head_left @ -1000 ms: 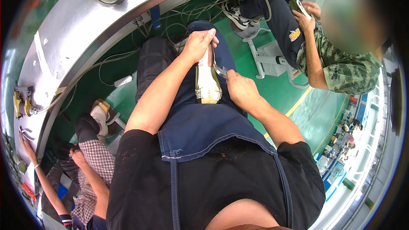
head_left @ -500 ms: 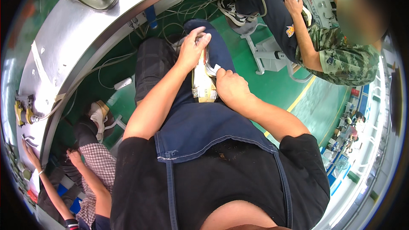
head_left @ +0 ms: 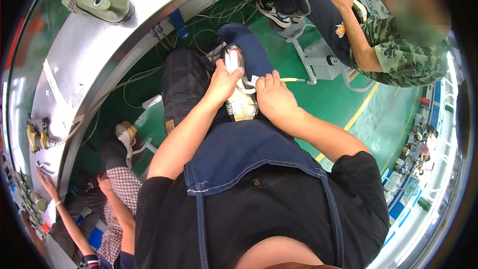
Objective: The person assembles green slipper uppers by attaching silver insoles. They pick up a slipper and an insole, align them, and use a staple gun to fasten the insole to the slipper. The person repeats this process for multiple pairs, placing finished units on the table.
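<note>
A shoe with a pale yellowish sole and a dark glossy toe lies on my lap over a blue apron. My left hand grips the shoe on its left side, thumb across the sole. My right hand presses against the shoe's right side with fingers closed. A thin yellow-handled tool sticks out to the right from under my right hand's fingers.
A curved grey metal workbench runs along the left, with an olive shoe last on it and cables beneath. A person in a camouflage shirt sits at the upper right. Another person in checked fabric sits at the lower left. The floor is green.
The shoe has turned and slid up my lap, its dark toe now pointing away. Both hands moved up with it, and the yellow tool now shows beside my right hand.
</note>
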Available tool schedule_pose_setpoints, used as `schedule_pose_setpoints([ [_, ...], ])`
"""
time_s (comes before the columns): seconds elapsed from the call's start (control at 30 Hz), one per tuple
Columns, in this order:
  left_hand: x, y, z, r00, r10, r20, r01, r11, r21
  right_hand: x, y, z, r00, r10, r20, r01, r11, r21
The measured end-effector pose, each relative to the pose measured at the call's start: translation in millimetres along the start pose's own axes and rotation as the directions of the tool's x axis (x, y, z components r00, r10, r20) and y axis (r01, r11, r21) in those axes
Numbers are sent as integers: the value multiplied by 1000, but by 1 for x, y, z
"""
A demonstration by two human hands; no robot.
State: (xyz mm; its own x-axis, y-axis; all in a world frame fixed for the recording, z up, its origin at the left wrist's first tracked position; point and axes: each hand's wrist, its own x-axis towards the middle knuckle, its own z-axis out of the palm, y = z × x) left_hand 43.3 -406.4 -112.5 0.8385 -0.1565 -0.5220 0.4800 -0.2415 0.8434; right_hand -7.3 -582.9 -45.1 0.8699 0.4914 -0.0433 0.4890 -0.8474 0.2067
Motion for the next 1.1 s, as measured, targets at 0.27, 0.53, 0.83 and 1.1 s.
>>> schedule_pose_setpoints([
  [0.27,5,-15,2,994,91,55,-88,995,-51,79,91,-105,917,-44,398,-179,844,506],
  [0.53,1,-29,0,989,112,98,-111,994,-9,269,110,-124,891,-20,-454,214,900,380],
  [0.83,-10,-32,-3,985,140,101,-149,986,82,314,91,-110,982,-88,-168,126,966,226],
  [1.1,-18,-29,-5,972,135,191,-142,990,21,147,104,-133,997,-70,-21,64,700,711],
])
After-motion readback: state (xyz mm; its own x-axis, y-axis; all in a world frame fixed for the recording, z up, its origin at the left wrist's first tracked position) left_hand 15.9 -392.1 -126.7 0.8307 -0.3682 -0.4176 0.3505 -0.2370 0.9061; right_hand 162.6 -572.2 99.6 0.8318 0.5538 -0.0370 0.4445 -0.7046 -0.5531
